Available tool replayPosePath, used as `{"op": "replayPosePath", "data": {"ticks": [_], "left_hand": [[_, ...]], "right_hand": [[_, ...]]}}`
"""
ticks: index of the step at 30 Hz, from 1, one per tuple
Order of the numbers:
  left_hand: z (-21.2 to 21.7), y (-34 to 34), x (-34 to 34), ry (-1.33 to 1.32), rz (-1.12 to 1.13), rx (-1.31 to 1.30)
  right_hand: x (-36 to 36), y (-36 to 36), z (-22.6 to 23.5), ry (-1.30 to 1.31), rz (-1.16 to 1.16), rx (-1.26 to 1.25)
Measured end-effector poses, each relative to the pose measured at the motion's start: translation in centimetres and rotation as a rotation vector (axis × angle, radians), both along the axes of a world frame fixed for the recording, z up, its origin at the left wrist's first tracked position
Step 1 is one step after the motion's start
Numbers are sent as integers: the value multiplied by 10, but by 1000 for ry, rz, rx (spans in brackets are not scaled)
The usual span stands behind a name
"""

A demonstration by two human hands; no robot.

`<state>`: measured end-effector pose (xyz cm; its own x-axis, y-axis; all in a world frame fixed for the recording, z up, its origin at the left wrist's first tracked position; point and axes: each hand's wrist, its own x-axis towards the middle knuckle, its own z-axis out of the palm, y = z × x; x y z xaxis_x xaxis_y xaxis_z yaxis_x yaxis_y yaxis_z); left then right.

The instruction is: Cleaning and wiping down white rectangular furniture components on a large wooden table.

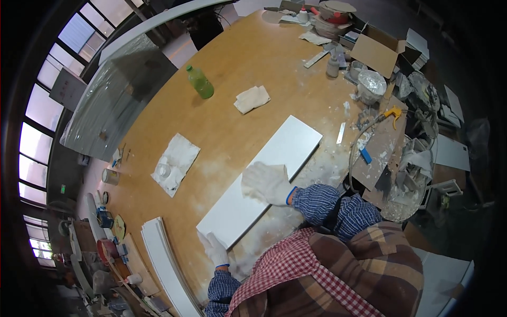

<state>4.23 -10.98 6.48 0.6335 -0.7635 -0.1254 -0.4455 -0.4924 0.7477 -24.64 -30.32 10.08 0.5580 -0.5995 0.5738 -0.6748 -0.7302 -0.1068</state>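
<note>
A long white board [288, 140] lies slantwise across the round wooden table. My right hand [264, 182], in a white glove, presses down on the board's middle with a beige cloth [280, 171] under its palm and fingers. At the board's near left end, my gloved left hand [214, 249] grips the corner, its fingers against the end edge. White dust marks the table around the board. Left of it, a crumpled white cloth [177, 161] has a small white container [164, 170] on it. Beyond the board is a folded cream cloth [252, 99].
A green bottle [199, 83] stands on the far side. Several white strips [163, 264] lie stacked at the left edge. At right are a yellow-handled air gun [393, 113] with its hose, a blue block [365, 155], a plastic-wrapped tub [371, 84] and an open cardboard box [376, 54].
</note>
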Motion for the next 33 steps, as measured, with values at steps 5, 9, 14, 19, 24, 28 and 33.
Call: {"op": "replayPosePath", "data": {"ticks": [5,9,14,19,24,28,33], "left_hand": [[-4,4,3,-10,24,1],[-4,-3,4,-1,-24,-21],[-1,0,1,-5,-1,-20],[2,0,3,1,-27,-46],[1,-2,2,-20,-6,-35],[6,-1,-3,24,-7,-27],[-6,5,7,-33,1,-9]], "right_hand": [[-69,-44,11,291,-223,465],[-121,-73,-22,-149,-387,69],[-57,-17,-12,76,-172,257],[-101,-36,3,71,-124,262],[-124,-59,-17,-27,-412,144],[-15,20,-8,-8,-28,218],[-22,2,3,25,195,310]]}}
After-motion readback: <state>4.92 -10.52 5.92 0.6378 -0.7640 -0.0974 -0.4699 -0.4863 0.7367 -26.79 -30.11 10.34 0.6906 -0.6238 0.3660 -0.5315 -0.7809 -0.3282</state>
